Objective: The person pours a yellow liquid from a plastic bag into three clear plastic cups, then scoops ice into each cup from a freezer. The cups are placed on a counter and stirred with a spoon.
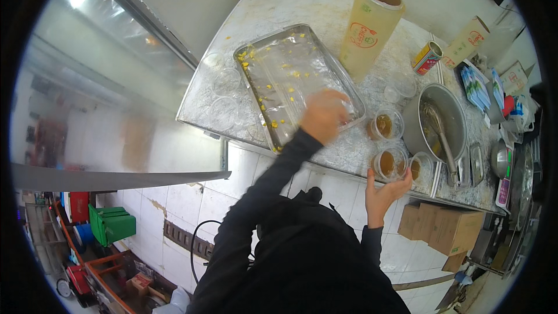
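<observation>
My right hand grips a clear plastic cup of amber-brown liquid at the table's front edge, thumb and fingers on opposite sides. Just right of it stands another cup with some of the same liquid; behind it is a third filled cup. My left hand, blurred, is over the near right corner of a shallow metal tray. Whether its fingers hold anything cannot be made out. Yellow crumbs lie scattered in the tray, along with what looks like crumpled clear film.
A large roll of plastic film stands behind the tray. To the right, a metal pot contains a whisk. Clear round lids lie left of the tray. Cardboard boxes sit under the table, and a metal-edged door is at left.
</observation>
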`<state>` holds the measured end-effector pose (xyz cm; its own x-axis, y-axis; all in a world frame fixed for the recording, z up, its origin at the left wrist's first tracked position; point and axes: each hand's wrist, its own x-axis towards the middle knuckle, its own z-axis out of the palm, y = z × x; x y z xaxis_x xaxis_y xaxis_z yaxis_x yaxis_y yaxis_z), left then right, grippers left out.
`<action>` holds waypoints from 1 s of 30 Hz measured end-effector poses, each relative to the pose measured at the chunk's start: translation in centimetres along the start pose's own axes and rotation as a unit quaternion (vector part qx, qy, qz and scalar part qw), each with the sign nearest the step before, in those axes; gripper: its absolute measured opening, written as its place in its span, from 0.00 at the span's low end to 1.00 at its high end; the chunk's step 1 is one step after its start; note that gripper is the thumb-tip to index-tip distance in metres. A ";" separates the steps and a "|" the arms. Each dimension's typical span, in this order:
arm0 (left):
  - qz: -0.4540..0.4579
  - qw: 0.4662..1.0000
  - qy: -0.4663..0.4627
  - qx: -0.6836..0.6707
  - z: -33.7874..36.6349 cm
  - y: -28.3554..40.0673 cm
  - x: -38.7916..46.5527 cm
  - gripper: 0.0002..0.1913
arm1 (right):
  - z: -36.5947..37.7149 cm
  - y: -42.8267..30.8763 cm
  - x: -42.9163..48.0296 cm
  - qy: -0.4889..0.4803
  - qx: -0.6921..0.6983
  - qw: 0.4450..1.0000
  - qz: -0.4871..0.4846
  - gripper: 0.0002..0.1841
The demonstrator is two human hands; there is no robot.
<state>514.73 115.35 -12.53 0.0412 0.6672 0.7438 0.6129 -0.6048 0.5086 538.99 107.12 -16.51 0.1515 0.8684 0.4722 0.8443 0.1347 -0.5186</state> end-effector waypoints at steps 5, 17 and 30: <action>-0.202 0.909 -0.062 0.359 -19.2 -5.0 -3.2 0.30 | -2.0 0.1 -0.6 -0.020 0.018 1.000 -0.003 0.47; -0.377 0.855 -0.207 0.291 -22.1 -10.4 -6.4 0.13 | -0.2 -4.5 -2.3 0.011 0.099 0.992 -0.079 0.33; -0.185 0.927 -0.158 0.285 -26.6 -8.1 -10.0 0.08 | 9.7 -24.3 -0.1 -0.127 0.267 0.930 -0.219 0.11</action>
<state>488.33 101.99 -12.56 -0.0812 0.9318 0.3537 0.9450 -0.0408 0.3246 513.48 108.38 -10.90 -0.3311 0.7501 0.5725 0.4107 0.6608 -0.6283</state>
